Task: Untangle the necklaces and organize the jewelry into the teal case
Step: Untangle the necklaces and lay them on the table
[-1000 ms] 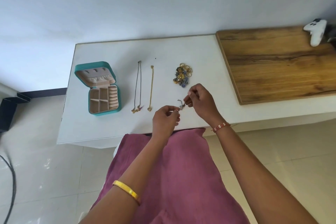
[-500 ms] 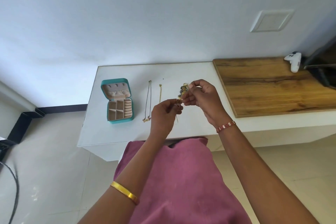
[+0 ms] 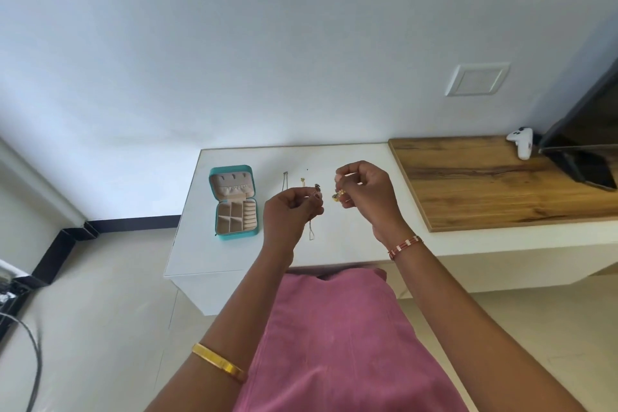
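The teal case (image 3: 234,202) lies open near the counter's (image 3: 361,157) left edge, its compartments showing nothing inside. Above the counter, the left hand (image 3: 289,209) pinches a thin necklace (image 3: 312,227); the right hand (image 3: 366,192), slightly apart, grips a jewelry cluster (image 3: 338,194).

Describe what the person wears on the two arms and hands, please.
Both forearms are bare, with no sleeves. The left arm carries a plain, smooth gold bangle high on the forearm. The right wrist has a thin bracelet of red strands with white sections. No ring is plainly visible on the left hand or the right hand.
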Tool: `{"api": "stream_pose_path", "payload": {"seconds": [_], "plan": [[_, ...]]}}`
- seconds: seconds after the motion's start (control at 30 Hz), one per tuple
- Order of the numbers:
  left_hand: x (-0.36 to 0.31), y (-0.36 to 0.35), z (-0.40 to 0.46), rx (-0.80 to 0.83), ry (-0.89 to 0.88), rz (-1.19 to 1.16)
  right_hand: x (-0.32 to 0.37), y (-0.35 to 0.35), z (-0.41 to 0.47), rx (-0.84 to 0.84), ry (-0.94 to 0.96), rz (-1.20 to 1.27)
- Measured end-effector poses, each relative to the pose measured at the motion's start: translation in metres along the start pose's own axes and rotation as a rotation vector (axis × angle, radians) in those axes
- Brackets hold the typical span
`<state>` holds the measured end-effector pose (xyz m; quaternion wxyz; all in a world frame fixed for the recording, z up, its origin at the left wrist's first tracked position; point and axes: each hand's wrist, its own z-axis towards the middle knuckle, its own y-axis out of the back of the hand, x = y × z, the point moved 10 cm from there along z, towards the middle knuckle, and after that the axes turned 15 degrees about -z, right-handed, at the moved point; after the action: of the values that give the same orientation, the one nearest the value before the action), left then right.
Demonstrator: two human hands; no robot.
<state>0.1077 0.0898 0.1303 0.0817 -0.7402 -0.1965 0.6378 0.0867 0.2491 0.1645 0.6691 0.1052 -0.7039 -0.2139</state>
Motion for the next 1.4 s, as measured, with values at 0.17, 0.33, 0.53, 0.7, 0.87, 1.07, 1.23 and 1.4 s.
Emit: {"api": "stream_pose_path", "payload": {"seconds": [0.17,0.33,0.53,0.7,0.87,1.07,1.23,1.4], "plan": [[-0.003,-0.004,-0.010,0.034,0.021,0.005,0.027,-0.015,-0.012,0.150,0.192,-0.305],[-0.003,-0.007,-0.017,0.075,0.056,0.025,0.033,-0.018,-0.018,0.116,0.237,-0.390],[-0.008,-0.002,-0.020,0.124,0.091,0.072,0.038,-0.012,-0.023,0.068,0.247,-0.356],[-0.018,0.008,-0.018,0.104,0.068,0.065,0.036,-0.008,-0.021,0.047,0.201,-0.384],[-0.022,0.007,-0.020,0.120,0.066,0.049,0.035,-0.019,-0.028,0.152,0.132,-0.297],[-0.021,0.009,-0.021,0.106,0.063,-0.007,0.037,-0.028,-0.039,0.239,0.127,-0.214],[-0.017,0.012,-0.020,0.084,0.085,-0.045,0.032,-0.027,-0.048,0.166,0.098,-0.102],[-0.008,0.012,-0.020,0.085,0.123,-0.071,0.028,-0.022,-0.048,0.100,0.072,-0.029]]}}
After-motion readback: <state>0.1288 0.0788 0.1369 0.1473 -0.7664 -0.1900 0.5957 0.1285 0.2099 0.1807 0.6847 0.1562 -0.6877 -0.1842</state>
